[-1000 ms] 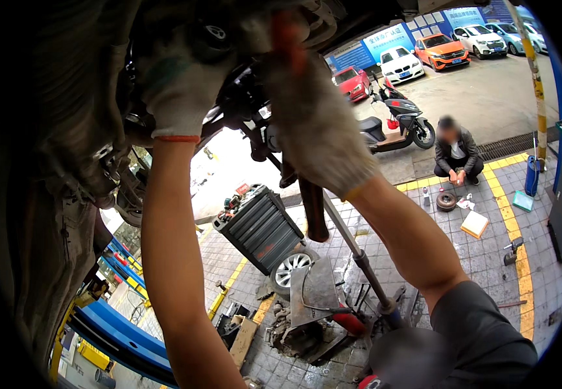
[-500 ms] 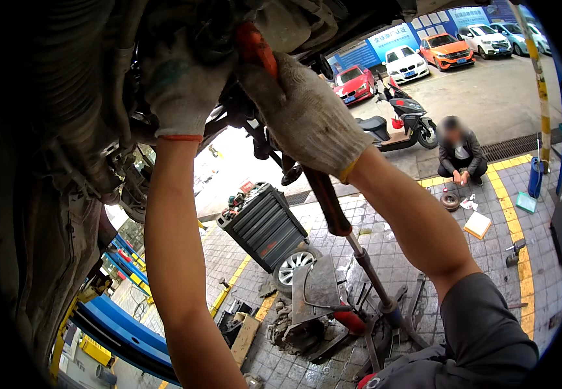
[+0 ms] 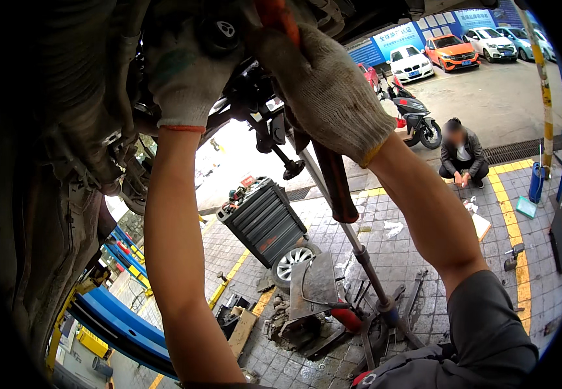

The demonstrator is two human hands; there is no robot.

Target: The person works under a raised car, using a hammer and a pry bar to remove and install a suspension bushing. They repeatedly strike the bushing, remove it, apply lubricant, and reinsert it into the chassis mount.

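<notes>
Under a raised car, my left hand (image 3: 187, 78), in a grey-white knitted glove with an orange cuff, reaches up against a round black part (image 3: 222, 29) with a pale three-lobed face. Its fingers are lost in shadow. My right hand (image 3: 329, 91), in a similar glove with a yellow cuff, is wrapped round a long-handled tool. A red-orange section (image 3: 277, 19) of it shows above the fist, and a dark handle with orange streaks (image 3: 336, 185) below. The tool's working end is hidden among the dark undercarriage parts (image 3: 264, 123).
A stand with a metal pole (image 3: 368, 259) rises behind the tool. On the tiled floor are a dark drawer cabinet (image 3: 264, 220), a wheel (image 3: 292, 262) and scattered metal parts. A person (image 3: 462, 154) squats at right, near a scooter (image 3: 414, 117). A blue lift arm (image 3: 122, 330) lies lower left.
My right hand and the tool have moved up and to the right, tilting slightly. The round part's pale face now shows between my hands, and more of the pole is visible.
</notes>
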